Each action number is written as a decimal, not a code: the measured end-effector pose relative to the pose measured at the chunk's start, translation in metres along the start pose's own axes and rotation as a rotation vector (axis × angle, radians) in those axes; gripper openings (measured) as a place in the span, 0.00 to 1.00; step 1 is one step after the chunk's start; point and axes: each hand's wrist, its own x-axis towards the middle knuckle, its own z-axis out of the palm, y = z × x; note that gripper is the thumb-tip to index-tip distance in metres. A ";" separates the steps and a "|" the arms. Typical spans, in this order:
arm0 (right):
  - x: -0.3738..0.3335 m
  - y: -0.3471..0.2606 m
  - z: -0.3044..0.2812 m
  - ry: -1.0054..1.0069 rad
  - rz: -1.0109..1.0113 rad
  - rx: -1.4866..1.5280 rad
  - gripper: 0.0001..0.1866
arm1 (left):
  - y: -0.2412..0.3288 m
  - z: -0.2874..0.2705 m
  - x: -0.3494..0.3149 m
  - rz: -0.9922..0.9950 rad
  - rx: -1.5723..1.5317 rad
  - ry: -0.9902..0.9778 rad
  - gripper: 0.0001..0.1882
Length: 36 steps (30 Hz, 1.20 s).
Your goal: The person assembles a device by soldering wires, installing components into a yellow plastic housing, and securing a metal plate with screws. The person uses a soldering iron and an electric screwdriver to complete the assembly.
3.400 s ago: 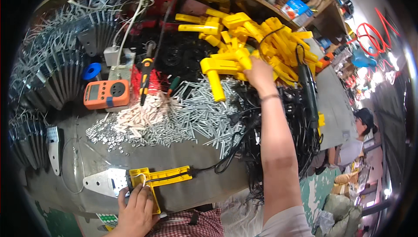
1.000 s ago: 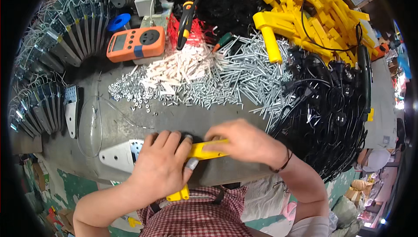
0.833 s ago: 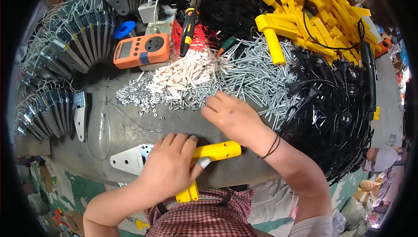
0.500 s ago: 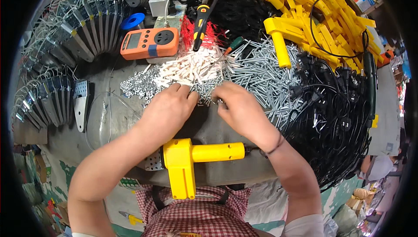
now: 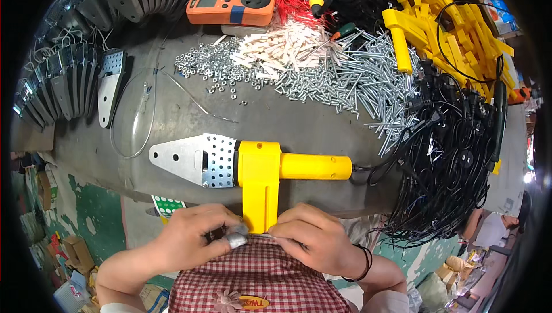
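Observation:
A yellow-bodied pipe welding tool (image 5: 259,160) lies across the table before me, its perforated, tapered metal plate (image 5: 190,160) pointing left and its round handle pointing right. A flat yellow leg runs from its body toward me. My left hand (image 5: 198,235) is curled at the left of the leg's near end, with a grey wrap on one fingertip. From the right, my right hand (image 5: 316,238) brings pinched fingers to the same end. What either hand holds is hidden between the fingers.
Beyond the tool lie piles of nuts (image 5: 213,63), white strips (image 5: 287,48) and screws (image 5: 368,74). An orange meter (image 5: 231,7) stands behind them. Black corded plugs (image 5: 448,158) heap at right, below yellow handles (image 5: 460,31). Metal plates (image 5: 69,83) stand in rows at left.
Both hands have come back from the screw and nut piles to the yellow leg's near end. The view has shifted, so the table things sit higher and the tool is fully visible.

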 end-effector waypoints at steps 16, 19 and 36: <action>0.085 0.008 -0.033 0.171 0.089 -0.164 0.06 | -0.029 0.021 0.007 0.758 0.851 0.276 0.16; 0.101 0.017 -0.035 0.101 0.091 -0.163 0.07 | -0.027 0.017 0.014 0.745 0.894 0.225 0.20; 0.094 0.063 -0.072 0.065 -0.008 -0.312 0.07 | -0.003 -0.012 0.077 0.342 0.745 0.160 0.37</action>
